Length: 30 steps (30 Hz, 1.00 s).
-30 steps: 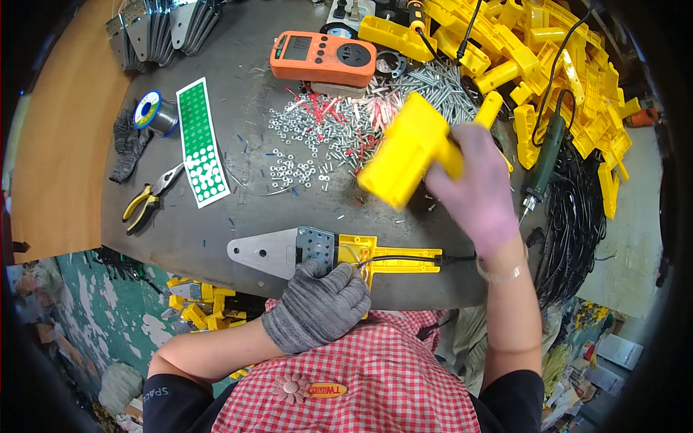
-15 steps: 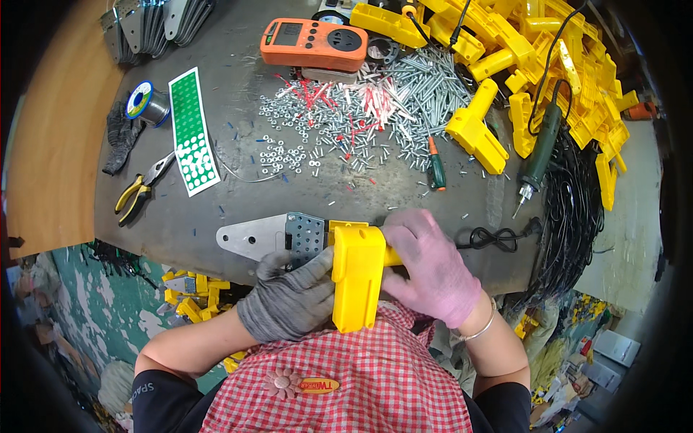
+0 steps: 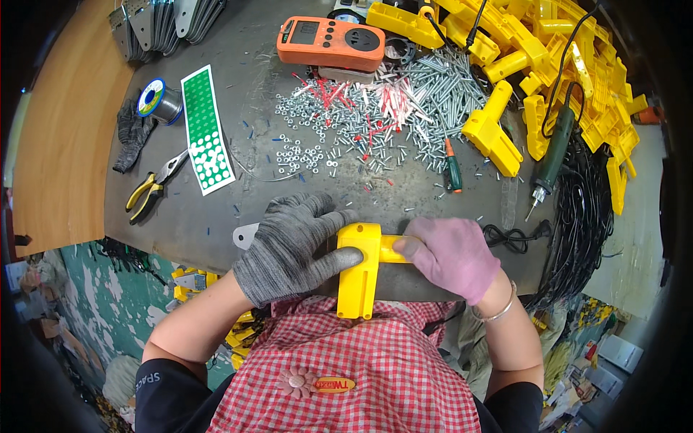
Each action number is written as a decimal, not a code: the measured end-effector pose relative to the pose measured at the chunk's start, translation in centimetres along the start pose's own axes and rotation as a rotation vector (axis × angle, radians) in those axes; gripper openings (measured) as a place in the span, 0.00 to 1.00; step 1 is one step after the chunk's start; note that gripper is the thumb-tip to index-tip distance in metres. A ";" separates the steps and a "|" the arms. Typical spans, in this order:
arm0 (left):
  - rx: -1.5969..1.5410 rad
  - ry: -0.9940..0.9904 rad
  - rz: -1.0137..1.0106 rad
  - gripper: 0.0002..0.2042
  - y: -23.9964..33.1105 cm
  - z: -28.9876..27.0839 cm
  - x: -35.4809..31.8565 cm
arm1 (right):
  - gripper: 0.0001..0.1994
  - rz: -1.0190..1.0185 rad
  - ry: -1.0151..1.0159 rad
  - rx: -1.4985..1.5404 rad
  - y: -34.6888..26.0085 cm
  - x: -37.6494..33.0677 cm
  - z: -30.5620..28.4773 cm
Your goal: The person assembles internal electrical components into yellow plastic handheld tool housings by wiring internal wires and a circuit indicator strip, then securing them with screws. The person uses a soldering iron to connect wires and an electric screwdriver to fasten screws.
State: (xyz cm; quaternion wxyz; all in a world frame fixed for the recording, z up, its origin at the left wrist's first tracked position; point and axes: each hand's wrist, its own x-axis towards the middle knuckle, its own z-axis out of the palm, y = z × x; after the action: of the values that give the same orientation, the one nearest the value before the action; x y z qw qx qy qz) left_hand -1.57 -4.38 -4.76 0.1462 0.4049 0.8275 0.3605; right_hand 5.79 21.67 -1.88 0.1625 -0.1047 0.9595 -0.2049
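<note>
In front of my apron, a yellow plastic tool housing (image 3: 357,278) is held between my two hands. My left hand (image 3: 292,249), in a grey knit glove, grips its body, thumb lying across the front face and fingers at the far side. Closed around the short round handle (image 3: 390,248) is my right hand (image 3: 456,256) in a pink glove. A flat metal blade plate (image 3: 245,236) pokes out at the left, rounded end with a hole; the left hand covers the rest of it.
Behind the hands lie loose screws and nuts (image 3: 299,155), a green-handled screwdriver (image 3: 452,173), and an orange meter (image 3: 330,41). Pliers (image 3: 150,189), a solder spool (image 3: 160,102) and a green sticker sheet (image 3: 204,123) sit left. Yellow housings (image 3: 577,65), a power screwdriver (image 3: 556,155) and black cables (image 3: 581,209) crowd the right.
My left hand has moved up over the metal plate, hiding most of it, and its thumb now crosses the yellow housing. The right hand remains on the handle. The whole view has shifted slightly.
</note>
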 end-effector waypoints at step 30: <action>0.274 0.201 -0.278 0.07 0.2 -0.2 4.6 | 0.08 0.173 -0.012 -0.057 0.4 4.2 -1.2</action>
State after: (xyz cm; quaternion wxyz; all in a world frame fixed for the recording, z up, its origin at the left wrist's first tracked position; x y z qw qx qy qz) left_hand -4.45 -0.85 -4.26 0.0552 0.2650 0.9270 0.2596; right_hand 1.37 21.32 -2.11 0.1825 -0.0272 0.9694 -0.1620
